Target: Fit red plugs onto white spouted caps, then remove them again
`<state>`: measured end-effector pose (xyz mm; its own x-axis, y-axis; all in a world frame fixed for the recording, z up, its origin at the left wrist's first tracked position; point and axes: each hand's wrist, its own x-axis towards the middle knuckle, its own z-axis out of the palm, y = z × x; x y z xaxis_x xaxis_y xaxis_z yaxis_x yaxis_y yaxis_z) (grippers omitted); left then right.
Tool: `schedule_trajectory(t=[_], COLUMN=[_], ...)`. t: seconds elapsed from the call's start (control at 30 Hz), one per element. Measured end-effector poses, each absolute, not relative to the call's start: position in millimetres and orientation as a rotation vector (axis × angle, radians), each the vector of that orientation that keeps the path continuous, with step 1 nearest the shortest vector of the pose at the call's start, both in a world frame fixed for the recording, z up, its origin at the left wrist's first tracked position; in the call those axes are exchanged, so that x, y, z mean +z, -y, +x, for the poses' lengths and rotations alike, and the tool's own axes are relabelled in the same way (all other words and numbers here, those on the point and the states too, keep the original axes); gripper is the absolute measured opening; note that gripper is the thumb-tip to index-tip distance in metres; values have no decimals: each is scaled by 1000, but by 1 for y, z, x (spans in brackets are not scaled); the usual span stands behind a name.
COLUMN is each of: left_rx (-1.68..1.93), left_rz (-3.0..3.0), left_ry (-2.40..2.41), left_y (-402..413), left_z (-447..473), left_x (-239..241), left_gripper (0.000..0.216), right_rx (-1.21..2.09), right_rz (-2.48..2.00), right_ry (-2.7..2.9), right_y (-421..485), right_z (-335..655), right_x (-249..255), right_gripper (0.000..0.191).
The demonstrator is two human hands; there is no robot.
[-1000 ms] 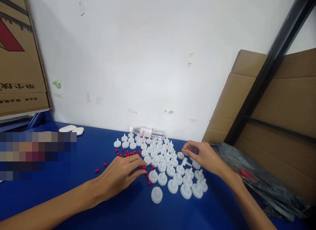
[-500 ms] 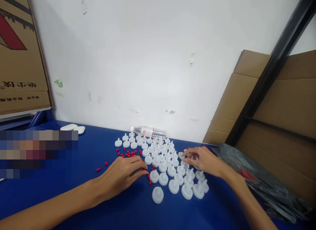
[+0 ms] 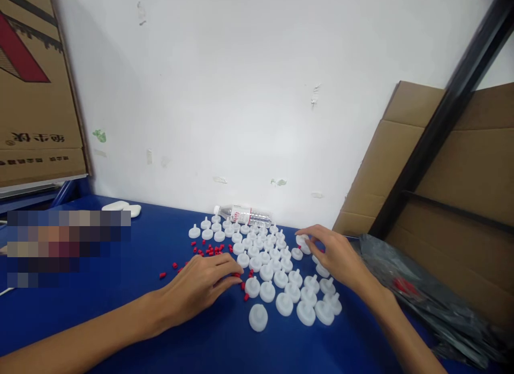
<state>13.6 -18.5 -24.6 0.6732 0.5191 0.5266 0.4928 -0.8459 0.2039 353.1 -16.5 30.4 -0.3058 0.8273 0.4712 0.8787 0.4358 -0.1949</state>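
Your left hand (image 3: 201, 285) is lying palm-down on the blue table (image 3: 132, 309), fingers loosely together and stretched toward 2 o'clock. Its fingertips are touching a few of the small red plugs (image 3: 209, 250) at the near-left edge of the cluster of white caps (image 3: 265, 261). Whether you are pinching a plug between thumb and finger is too small to tell.

Your right hand (image 3: 335, 256) is hovering over the right side of the cluster, at about 3 o'clock from your left hand. Its thumb and forefinger are closing together around one white cap (image 3: 302, 240) at the far-right edge, with the other fingers curled loosely above the caps below. The grip looks like a pinch, but the cap is partly covered by your fingers.

The white caps are sitting stem-up in loose rows between your two hands, running from near you out toward 12 o'clock. One single cap (image 3: 257, 317) is standing apart at 6 o'clock from the cluster. Most of the red plugs are scattered at 10 o'clock from your left hand, well clear of the right one.

A clear water bottle (image 3: 246, 215) is lying on its side at 12 o'clock, just behind the caps against the wall. A black plastic bag (image 3: 421, 293) is lying at 3 o'clock, partly cut off by the frame edge, with something red inside it that is hard to make out. A blurred patch at 9 o'clock is hiding whatever is there.
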Motion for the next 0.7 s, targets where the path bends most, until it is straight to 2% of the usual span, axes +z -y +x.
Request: schedule_trajectory(t=[0.13,0.37,0.53,0.7], left_rx=[975,1074,1176,1181], left_rz=[2811,2834,2854,2904], left_ry=[-873,-910,-757,-658], left_y=[18,17,18,19], left_z=[14,14,12,12], left_x=[-24,-24,-24,-23], left_gripper=[17,24,22,18], right_rx=[-304,-353,-315,-428], right_rz=[-1219,-816,-694,-592], right_ry=[2138,2324,2419,2364], right_y=[29,46,50,53], right_z=[324,278,265,256], right_x=[30,14,-1,-7], right_gripper=[27,27,26,18])
